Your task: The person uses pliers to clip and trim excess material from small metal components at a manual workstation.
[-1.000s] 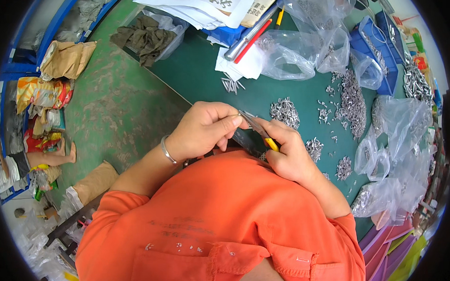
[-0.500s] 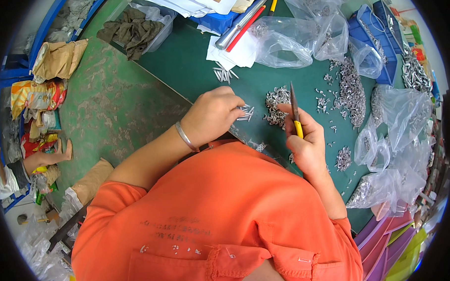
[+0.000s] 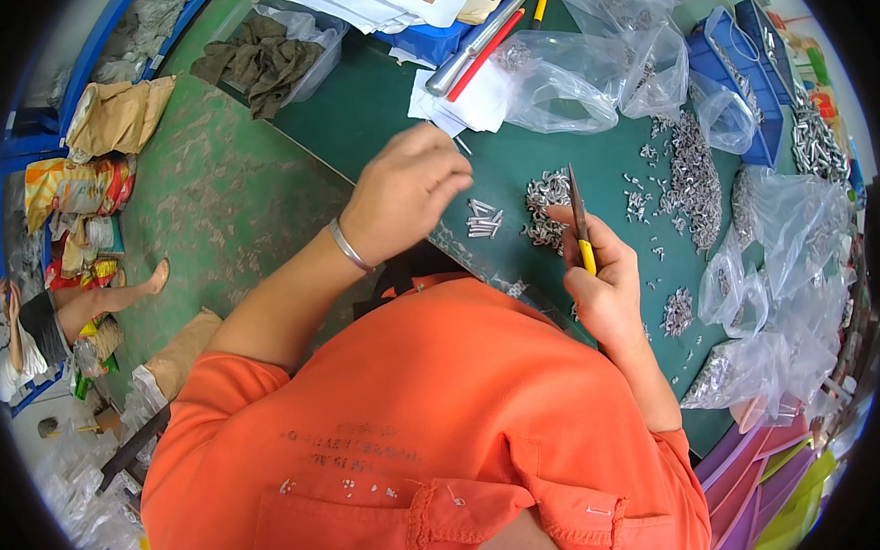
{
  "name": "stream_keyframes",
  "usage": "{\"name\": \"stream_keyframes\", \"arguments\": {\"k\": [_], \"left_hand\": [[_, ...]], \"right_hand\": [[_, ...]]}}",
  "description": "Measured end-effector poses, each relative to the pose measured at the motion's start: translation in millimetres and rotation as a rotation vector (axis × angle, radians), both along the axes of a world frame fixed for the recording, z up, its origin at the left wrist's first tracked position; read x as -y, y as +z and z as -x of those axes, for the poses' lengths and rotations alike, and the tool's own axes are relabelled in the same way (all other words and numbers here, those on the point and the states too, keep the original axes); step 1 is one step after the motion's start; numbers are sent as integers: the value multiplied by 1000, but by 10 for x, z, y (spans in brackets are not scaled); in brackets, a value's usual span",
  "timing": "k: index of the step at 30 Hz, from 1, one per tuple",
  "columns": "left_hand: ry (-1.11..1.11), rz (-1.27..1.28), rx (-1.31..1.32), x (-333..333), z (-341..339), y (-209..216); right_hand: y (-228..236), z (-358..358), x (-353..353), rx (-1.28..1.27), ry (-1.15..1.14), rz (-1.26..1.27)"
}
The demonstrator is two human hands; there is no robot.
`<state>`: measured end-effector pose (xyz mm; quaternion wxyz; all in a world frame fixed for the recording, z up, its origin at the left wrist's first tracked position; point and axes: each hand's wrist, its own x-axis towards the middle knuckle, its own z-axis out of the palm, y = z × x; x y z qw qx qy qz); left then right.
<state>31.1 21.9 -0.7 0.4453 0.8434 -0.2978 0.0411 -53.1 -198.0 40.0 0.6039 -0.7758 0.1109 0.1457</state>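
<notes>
Pliers (image 3: 578,217) with a yellow grip stand upright in the right hand (image 3: 605,289), fingers wrapped tight round the handle, the dark tip pointing away from the person. Just past that tip, and left of the forefinger, lies a heap of small metal pins (image 3: 546,205) on the green table (image 3: 376,103).

The left hand (image 3: 403,191) hovers above the table with its fingers curled loosely together — whether anything is pinched in them I cannot tell. Right under its fingertips sits a small neat row of pins (image 3: 484,220), apart from the heap. A metal bangle (image 3: 347,247) circles the left wrist.

Beyond the right-hand fingers more pins are strewn in a long scatter (image 3: 693,174), with clear plastic bags (image 3: 559,77) farther off — some crumpled, some holding pins. Past the left fingertips lie a white sheet of paper (image 3: 478,104) and a silver rod (image 3: 471,46) beside a red stick. A blue bin (image 3: 743,80) stands at the far right.
</notes>
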Motion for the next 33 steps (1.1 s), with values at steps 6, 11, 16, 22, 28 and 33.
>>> {"name": "stream_keyframes", "arguments": {"k": [6, 11, 16, 22, 28, 33], "left_hand": [[-114, -67, -13, 41, 59, -141], [-43, 61, -322, 50, 89, -63], [-6, 123, -428, 98, 134, -35], [-50, 19, -99, 96, 157, -95], [170, -38, 40, -95, -62, -81], [91, -170, 88, -145, -81, -124]], "right_hand": [[13, -8, -18, 12, 12, 11], [-20, 4, -5, 1, 16, 18], [-17, 16, 1, -1, 24, 22], [-3, 28, 21, -3, 20, 46], [-23, 50, 32, 9, 16, 9], [-31, 66, 28, 17, 15, 7]]}}
